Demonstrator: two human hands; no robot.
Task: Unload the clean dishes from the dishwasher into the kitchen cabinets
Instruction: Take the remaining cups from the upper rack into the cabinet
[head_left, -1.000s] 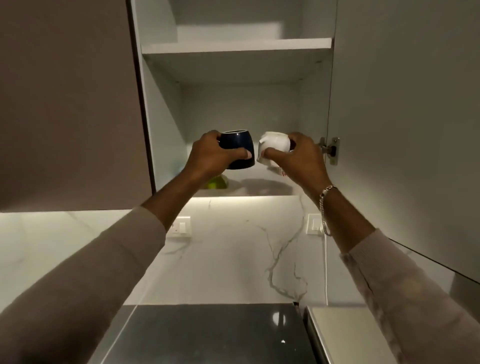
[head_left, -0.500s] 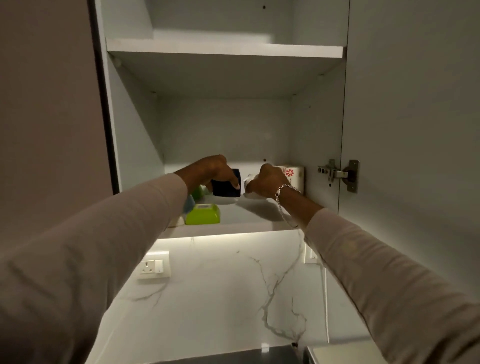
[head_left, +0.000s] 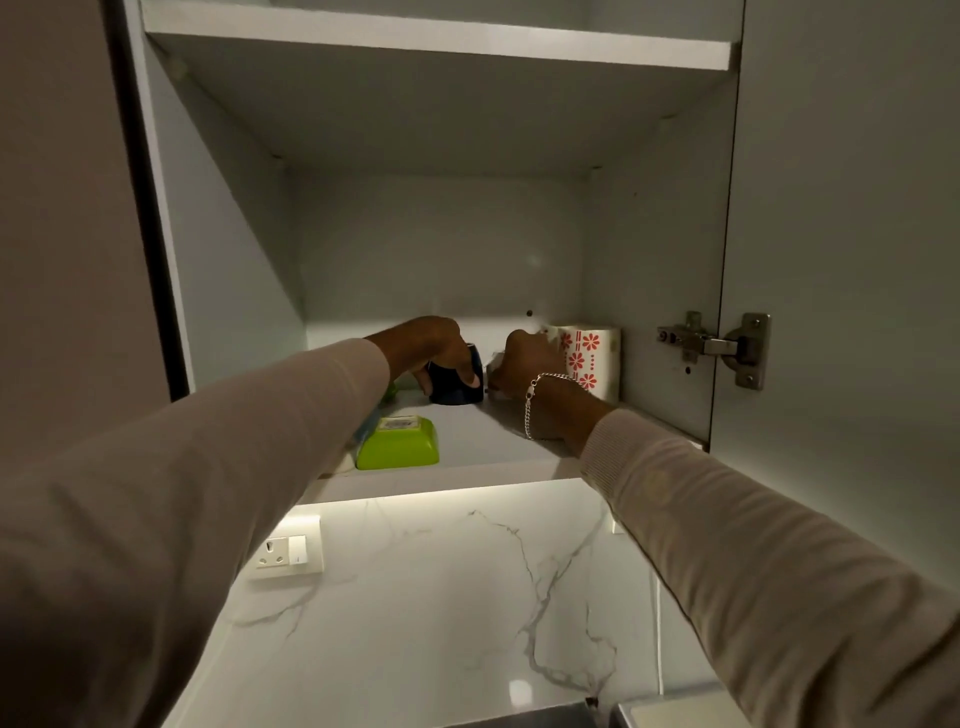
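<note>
Right, dark mug (head_left: 457, 382) sits mid-shelf (head_left: 483, 431), toward the back, w/ left hand (head_left: 431, 345) wrapped over it, fingers (head_left: 470, 371) curled down its front. White mug (head_left: 493, 364) just beside it, mostly hidden behind right hand (head_left: 524, 361); its fingers seem closed on it, can't tell exactly. Best to seat both flat, w/o knocking the flowered mug (head_left: 589, 361) at the right edge, then release.

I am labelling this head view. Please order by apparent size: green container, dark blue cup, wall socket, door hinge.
1. Green container, largest and nearest.
2. Door hinge and wall socket look alike; unranked.
3. Dark blue cup, smallest, partly covered by the left hand.
</note>
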